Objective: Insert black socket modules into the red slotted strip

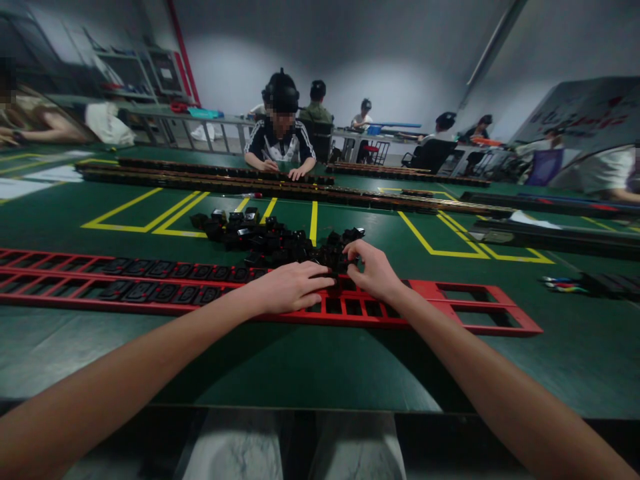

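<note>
A long red frame (425, 291) with two rows of rectangular openings lies across the green table in front of me. Several black plastic inserts (160, 268) sit in its openings to the left. My left hand (297, 288) rests palm down over the frame, fingers stretched out and its tips beside the black parts. At the near right edge of a loose heap of black plastic parts (280, 241), my right hand (371, 268) has thumb and forefinger bent around a small black part (341, 259). The fingers partly hide that part, and its exact kind is unclear.
Yellow tape lines (314, 223) mark the green table (250, 380). Long dark strips (360, 195) lie farther back, before a person in a cap (280, 137). Coloured connectors with dark cables (565, 285) lie at right. Other people sit behind.
</note>
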The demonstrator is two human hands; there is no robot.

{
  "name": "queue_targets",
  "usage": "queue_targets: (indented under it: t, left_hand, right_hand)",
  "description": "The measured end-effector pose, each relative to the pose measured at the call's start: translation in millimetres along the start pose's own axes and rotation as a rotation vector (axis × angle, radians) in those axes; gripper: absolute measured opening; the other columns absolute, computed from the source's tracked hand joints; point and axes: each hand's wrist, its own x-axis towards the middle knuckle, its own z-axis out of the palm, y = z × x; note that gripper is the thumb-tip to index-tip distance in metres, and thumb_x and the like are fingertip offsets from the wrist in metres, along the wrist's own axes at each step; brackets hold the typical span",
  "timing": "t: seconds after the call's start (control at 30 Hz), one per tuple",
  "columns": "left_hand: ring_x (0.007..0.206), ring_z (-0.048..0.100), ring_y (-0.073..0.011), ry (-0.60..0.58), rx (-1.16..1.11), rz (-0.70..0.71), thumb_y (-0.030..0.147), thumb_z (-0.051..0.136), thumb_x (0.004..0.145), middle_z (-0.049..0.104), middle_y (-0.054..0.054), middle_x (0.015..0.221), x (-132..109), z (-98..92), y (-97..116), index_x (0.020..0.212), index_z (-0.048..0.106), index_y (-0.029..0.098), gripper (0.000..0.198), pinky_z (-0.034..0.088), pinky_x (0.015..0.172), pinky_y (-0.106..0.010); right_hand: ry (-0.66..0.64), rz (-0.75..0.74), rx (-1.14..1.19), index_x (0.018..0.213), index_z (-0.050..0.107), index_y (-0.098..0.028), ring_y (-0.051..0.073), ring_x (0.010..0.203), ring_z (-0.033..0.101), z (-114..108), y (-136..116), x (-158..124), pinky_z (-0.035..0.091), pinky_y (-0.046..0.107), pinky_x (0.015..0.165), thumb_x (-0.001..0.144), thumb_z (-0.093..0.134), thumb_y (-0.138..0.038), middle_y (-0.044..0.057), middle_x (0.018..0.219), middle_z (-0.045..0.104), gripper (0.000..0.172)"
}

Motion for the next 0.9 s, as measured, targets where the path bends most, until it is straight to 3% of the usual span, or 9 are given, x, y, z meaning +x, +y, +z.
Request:
queue_targets:
  t: [0.23,0.4,0.53,0.67,0.9]
  left_hand:
    - [0.128,0.053,-0.0280,-0.003,-0.009,-0.007,0.034,0.047,0.100,0.054,-0.015,0.143,0.4,-0.7,0.5,0.138,0.056,0.018,0.041,0.047,0.105,-0.044]
    - [0.130,0.053,-0.0281,-0.009,-0.006,-0.008,0.034,0.048,0.100,0.054,-0.015,0.143,-0.1,-1.3,0.4,0.137,0.057,0.017,0.041,0.047,0.106,-0.044]
    - [0.129,0.053,-0.0283,-0.006,-0.001,-0.008,0.034,0.048,0.100,0.054,-0.016,0.142,-0.3,-1.6,0.5,0.137,0.057,0.017,0.041,0.048,0.105,-0.044]
    - [0.128,0.053,-0.0283,-0.013,0.004,-0.011,0.034,0.048,0.100,0.054,-0.016,0.142,0.1,-2.8,1.5,0.136,0.057,0.017,0.041,0.048,0.105,-0.043]
    - [0.128,0.053,-0.0291,-0.005,-0.007,-0.005,0.033,0.048,0.100,0.055,-0.017,0.140,0.3,-2.2,1.4,0.136,0.057,0.016,0.041,0.047,0.105,-0.044]
  right_hand:
    - [-0.038,0.014,0.046,0.077,0.041,-0.023,0.022,0.089,0.063,-2.8,-5.8,-0.1,0.045,0.035,0.078,0.076,0.054,-0.018,0.012,0.108,0.069,0.014]
    - [-0.083,0.036,0.051,0.075,0.038,-0.023,0.019,0.077,0.060,-2.2,-5.8,0.0,0.042,0.032,0.072,0.078,0.055,-0.021,0.008,0.095,0.069,0.017]
    - [-0.085,0.056,0.033,0.085,0.049,-0.021,0.017,0.071,0.055,-4.5,-7.8,0.0,0.041,0.030,0.067,0.080,0.057,-0.023,0.003,0.082,0.063,0.010]
    - [-0.103,0.053,0.047,0.099,0.058,-0.018,0.014,0.066,0.051,-8.9,-10.8,0.0,0.040,0.028,0.063,0.081,0.058,-0.025,0.003,0.086,0.064,0.019]
    - [-0.207,0.000,-0.033,0.094,0.065,-0.016,0.014,0.064,0.052,-9.3,-9.6,-0.5,0.038,0.027,0.063,0.083,0.058,-0.027,0.003,0.081,0.066,0.017]
